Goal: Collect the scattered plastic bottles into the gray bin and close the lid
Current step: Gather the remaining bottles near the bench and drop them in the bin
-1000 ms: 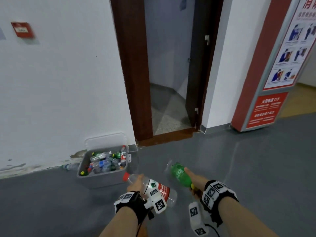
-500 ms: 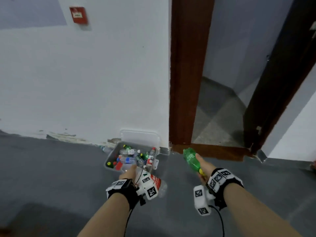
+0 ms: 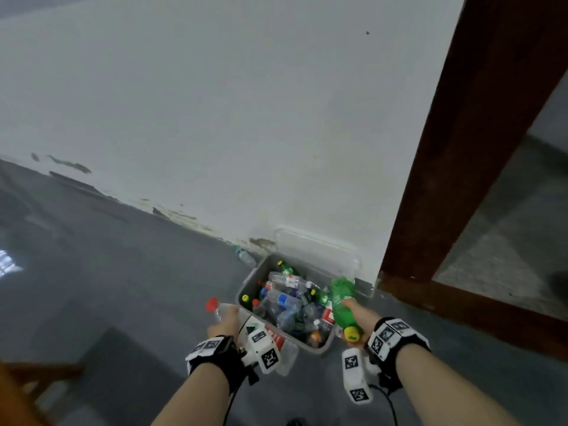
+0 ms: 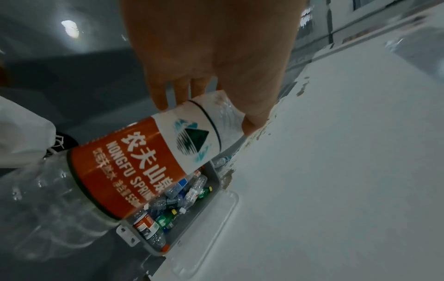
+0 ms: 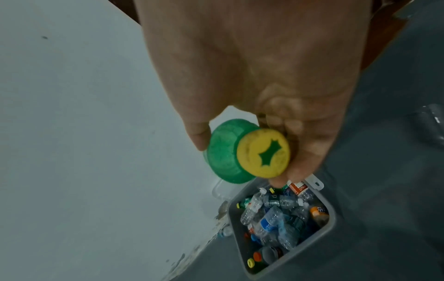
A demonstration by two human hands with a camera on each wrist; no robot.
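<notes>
The left hand grips a clear water bottle with a red cap and a red-and-white Nongfu Spring label, held just beside the gray bin. The right hand holds a green bottle with a yellow cap over the bin's right edge. The bin, full of bottles, sits on the floor against the wall, its clear lid leaning upright behind.

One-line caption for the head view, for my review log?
Left hand grips a clear red-capped bottle, right hand a green bottle, above the open, bottle-filled gray bin.
</notes>
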